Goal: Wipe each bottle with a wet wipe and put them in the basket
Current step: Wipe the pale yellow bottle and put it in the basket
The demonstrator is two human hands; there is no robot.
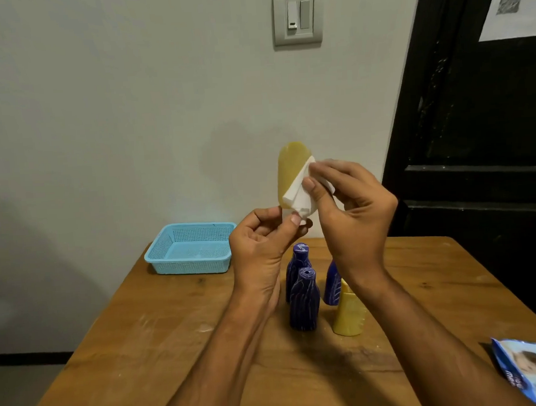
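Yellow plastic, flat-sided and rounded at its far end: that is the bottle (pixel 290 170) I see raised above the tabletop (pixel 144 351), held upside down with its narrow end down in my left hand (pixel 263 250). The left grip is clamped on that lower end, thumb and fingers curled round it. My right hand (pixel 352 210) presses a folded white wet wipe (pixel 297 194) against the bottle's right side; its grip pinches the wipe, thumb on the near face and fingers behind. The wipe covers the lower right part of the bottle and a corner hangs down to the left thumb.

Below the hands, standing upright on the wooden tabletop, are three dark blue bottles (pixel 304 301) with pale wavy lines on them, close together, one partly hidden behind my right wrist. A second yellow bottle (pixel 350 314) stands just beside them on the right, ribbed near its base.

A light blue mesh basket (pixel 189 250) sits at the far left edge of the tabletop, well apart from the bottles.

At the near right corner lies a blue and white pack of wipes (pixel 534 371). It carries white lettering, but I can read only broken letters, not a brand.
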